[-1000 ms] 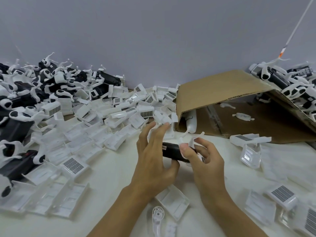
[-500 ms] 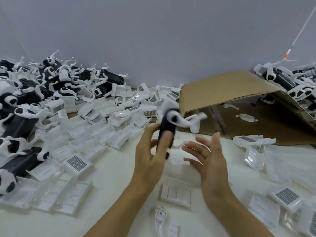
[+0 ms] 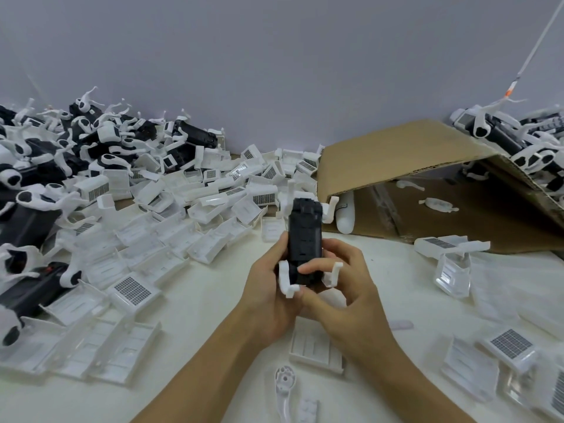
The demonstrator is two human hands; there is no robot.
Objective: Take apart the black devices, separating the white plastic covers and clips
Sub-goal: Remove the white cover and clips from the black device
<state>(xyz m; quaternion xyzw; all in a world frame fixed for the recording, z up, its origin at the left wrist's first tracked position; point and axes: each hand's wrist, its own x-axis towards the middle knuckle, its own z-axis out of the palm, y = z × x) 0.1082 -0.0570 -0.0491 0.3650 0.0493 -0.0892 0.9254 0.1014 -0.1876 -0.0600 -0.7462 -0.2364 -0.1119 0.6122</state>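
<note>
I hold a black device (image 3: 305, 236) upright above the table's middle, its long side pointing away from me. White clips stick out at its near end, one on the left (image 3: 287, 277) and one on the right (image 3: 333, 273); more white clips show at its far end. My left hand (image 3: 268, 288) grips the device's left side. My right hand (image 3: 338, 288) grips its right side, the forefinger lying across the black body. A white cover (image 3: 316, 349) lies flat on the table just under my wrists.
A heap of black devices with white clips (image 3: 45, 178) fills the far left. Loose white covers (image 3: 189, 209) spread from there to the middle. An open cardboard box (image 3: 427, 184) lies at the right, more devices (image 3: 525, 141) behind it. A white clip (image 3: 283, 389) lies near me.
The device went from lying sideways between both hands to standing in my left hand alone, and now both hands grip it low and upright. A white cover now lies under my wrists.
</note>
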